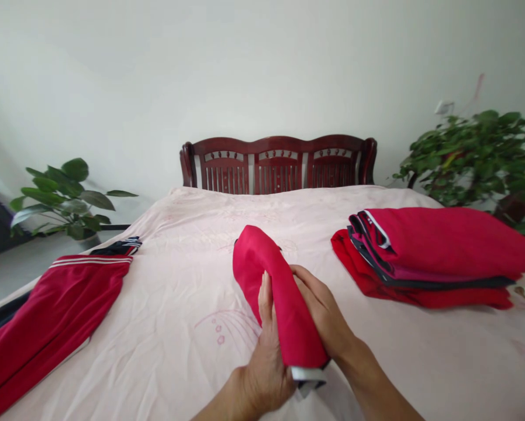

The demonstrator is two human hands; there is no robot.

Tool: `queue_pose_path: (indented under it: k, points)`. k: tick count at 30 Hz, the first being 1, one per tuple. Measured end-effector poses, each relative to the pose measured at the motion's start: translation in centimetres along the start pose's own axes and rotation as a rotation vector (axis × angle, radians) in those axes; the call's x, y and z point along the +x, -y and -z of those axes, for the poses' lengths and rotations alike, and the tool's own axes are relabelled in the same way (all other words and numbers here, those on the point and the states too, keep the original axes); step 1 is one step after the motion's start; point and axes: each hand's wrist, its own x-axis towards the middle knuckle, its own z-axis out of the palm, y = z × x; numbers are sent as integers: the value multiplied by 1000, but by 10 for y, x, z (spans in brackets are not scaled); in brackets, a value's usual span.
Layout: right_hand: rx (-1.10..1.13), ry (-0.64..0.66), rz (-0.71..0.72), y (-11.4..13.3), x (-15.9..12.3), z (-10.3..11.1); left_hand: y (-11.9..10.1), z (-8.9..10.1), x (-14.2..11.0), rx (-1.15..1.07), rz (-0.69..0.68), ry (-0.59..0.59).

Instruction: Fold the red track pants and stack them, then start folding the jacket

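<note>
A folded red garment [265,251] is held up over the middle of the bed, bunched lengthwise between both hands. A white and dark edge shows at its near end. My left hand [269,356] grips it from the left and below, with the thumb pressed along its upper side. My right hand [321,304] is wrapped round its right side, the fingertips partly hidden behind the cloth. What kind of garment it is cannot be made out while it is folded.
To the right lies a stack of folded red and dark clothes [446,245]. Red trousers with white stripes [69,310] are spread at the left. A pale pink sheet [183,275] covers the bed before a wooden headboard [277,164]. Potted plants [69,193] flank it.
</note>
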Motion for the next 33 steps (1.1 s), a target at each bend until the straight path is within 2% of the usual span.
queue_pose_path:
  k: [3,5,8,11,13,14,17,20,23,25,27,29,31,33]
  points:
    - [-225,-65,208,21,-9,1,9,3,-1,-112,21,32]
    - [-364,-76,315,23,-11,-5,18,8,-5,-141,26,39]
    - [-556,-39,319,9,-12,-27,30,26,-14,-175,27,56]
    - [-675,89,247,-9,-18,-56,45,56,-29,-113,107,-21]
    - [-695,190,243,-16,-25,-72,59,82,-40,44,118,-68]
    - [-691,240,256,-17,-30,-79,67,96,-46,150,96,-44]
    - [-623,390,338,-18,-42,-96,86,134,-58,402,139,21]
    - [-510,512,479,-15,-48,-102,90,156,-63,515,208,-75]
    - [-384,493,627,-4,-43,-92,76,155,-61,534,190,-226]
    - [-343,335,634,4,-32,-73,63,146,-56,490,130,-208]
    - [-381,114,527,7,-16,-49,53,135,-50,440,75,-126]
    - [-501,-6,341,1,-1,-23,48,124,-43,442,37,-41]
    - [-635,50,140,-11,10,-3,48,112,-35,510,7,34]
    - [-718,249,-21,-24,13,9,53,98,-28,617,-19,100]
